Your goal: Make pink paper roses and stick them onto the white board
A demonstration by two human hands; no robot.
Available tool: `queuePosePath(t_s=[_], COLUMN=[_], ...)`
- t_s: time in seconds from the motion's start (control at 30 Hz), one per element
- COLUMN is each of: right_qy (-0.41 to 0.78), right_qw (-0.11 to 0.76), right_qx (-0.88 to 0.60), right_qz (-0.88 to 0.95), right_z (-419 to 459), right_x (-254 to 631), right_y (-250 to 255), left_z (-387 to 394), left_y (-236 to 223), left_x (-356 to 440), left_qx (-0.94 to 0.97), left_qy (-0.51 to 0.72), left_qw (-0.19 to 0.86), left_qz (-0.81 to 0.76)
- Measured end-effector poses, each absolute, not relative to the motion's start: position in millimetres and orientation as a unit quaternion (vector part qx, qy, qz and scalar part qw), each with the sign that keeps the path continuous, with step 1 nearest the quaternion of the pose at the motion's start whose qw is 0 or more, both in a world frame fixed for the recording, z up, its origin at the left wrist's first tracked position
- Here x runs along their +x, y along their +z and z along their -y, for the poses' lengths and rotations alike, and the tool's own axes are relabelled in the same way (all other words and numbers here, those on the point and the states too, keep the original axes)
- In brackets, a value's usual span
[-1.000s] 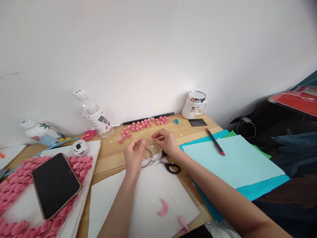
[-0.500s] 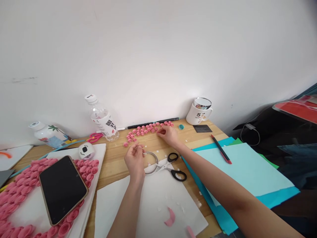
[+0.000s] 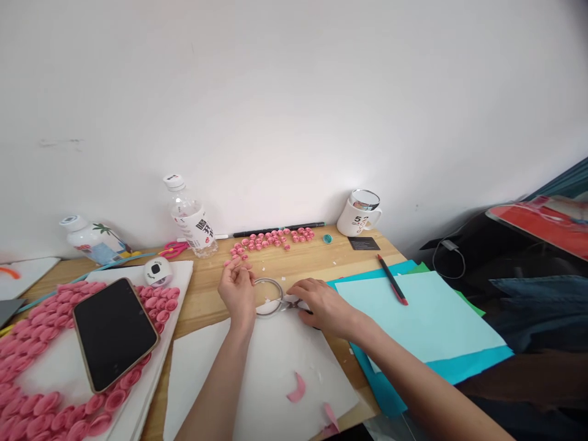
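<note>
Sitting in the mug (image 3: 353,225) is a silver-rimmed piece (image 3: 366,199). Black-handled scissors (image 3: 290,304) lie by the ring (image 3: 278,286), partly under the right hand (image 3: 324,305); its grip is unclear, as for the left hand (image 3: 236,289).

Blk phone (image 3: 116,334), clr btl (image 3: 195,228) w/ wht cap (image 3: 173,181), wht mug (image 3: 353,222) beside blk card (image 3: 363,244)

R hand (image 3: 321,304) over scissors (image 3: 291,302), L hand (image 3: 237,291) nr grey ring (image 3: 281,293)

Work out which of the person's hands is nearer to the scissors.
Right. The right hand is over the scissors, partly covering them; the left hand is farther off, on the other side of the grey ring.
</note>
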State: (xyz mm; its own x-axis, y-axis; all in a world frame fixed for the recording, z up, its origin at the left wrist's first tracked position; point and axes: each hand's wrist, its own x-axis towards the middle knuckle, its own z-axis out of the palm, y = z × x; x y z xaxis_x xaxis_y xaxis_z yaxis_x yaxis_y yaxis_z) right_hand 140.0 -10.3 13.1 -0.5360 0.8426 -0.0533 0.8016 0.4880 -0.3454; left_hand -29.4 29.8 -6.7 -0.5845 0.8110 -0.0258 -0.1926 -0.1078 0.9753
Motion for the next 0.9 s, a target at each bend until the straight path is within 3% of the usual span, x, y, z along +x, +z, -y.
queuePosePath(t_s=[0.2,0.4,0.67,0.77,0.9], right_qy=[0.045,-0.003,-0.01,-0.03,-0.017], right_qw=[0.029,0.041,0.171,0.13,0.007], right_qx=[-0.506,-0.509,-0.598,-0.684,-0.751], right_qz=[0.861,0.86,0.783,0.717,0.66], right_z=[13,9,7,9,17], right_x=[125,126,143,175,220], right_y=[-1,-15,31,42,24], left_z=[-32,-30,-25,-25,-28], left_y=[-17,-3,32,29,17], left_x=[-34,-31,-35,-36,-38], left_qx=[0.323,0.37,0.443,0.429,0.406], left_qy=[0.697,0.683,0.671,0.665,0.674], left_qw=[0.325,0.318,0.284,0.31,0.322], left_qz=[-0.552,-0.543,-0.523,-0.527,-0.527])
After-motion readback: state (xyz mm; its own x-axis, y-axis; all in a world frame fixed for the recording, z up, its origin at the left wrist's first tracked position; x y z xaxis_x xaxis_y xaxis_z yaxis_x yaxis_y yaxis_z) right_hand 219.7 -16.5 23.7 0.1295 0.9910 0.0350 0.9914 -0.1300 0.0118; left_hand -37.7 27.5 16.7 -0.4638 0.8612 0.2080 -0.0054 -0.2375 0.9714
